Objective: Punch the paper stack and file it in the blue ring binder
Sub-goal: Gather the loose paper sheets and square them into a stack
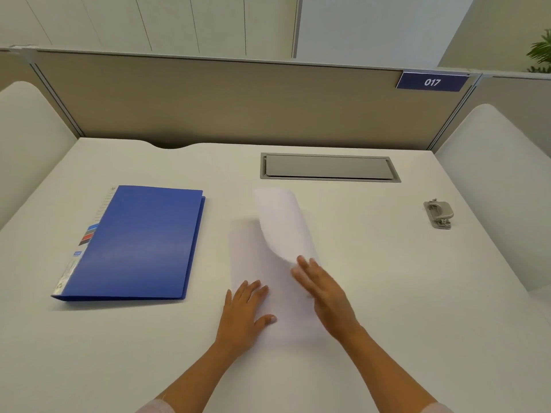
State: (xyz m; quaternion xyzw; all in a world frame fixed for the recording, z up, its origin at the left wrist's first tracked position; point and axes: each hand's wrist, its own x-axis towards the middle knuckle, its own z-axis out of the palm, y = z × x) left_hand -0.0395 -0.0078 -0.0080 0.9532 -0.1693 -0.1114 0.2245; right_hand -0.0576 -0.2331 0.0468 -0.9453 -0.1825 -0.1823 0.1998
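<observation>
— Two hands on the paper stack [269, 281], and neither has a proper hold. The left hand [247, 308] lies flat and spread on the near left corner, pinning the sheets to the desk [387, 293]. The right hand [322, 290] is open too, fingers straight, at the right edge, where the top sheet curls up and away.

— So the stack could split?

— That is my worry. If that lifted sheet slides off on its own, the edges stop lining up, and holes punched through a crooked pile will not meet the rings. The right hand is blurred, so I cannot tell whether it is under the raised sheet or only brushing it.

— Where is the rest?

— The hole punch [438, 214] sits well apart at the far right of the desk. The blue binder [137, 242] lies closed to the left of the paper, near but not touching.

— Other risks?

— White sheets on a pale desk are hard to read, so a stray page could be left behind. Carrying a loose pile all the way to the punch invites fanning; squaring it first would help. And the binder is still shut, so it needs opening before anything can be filed.
</observation>
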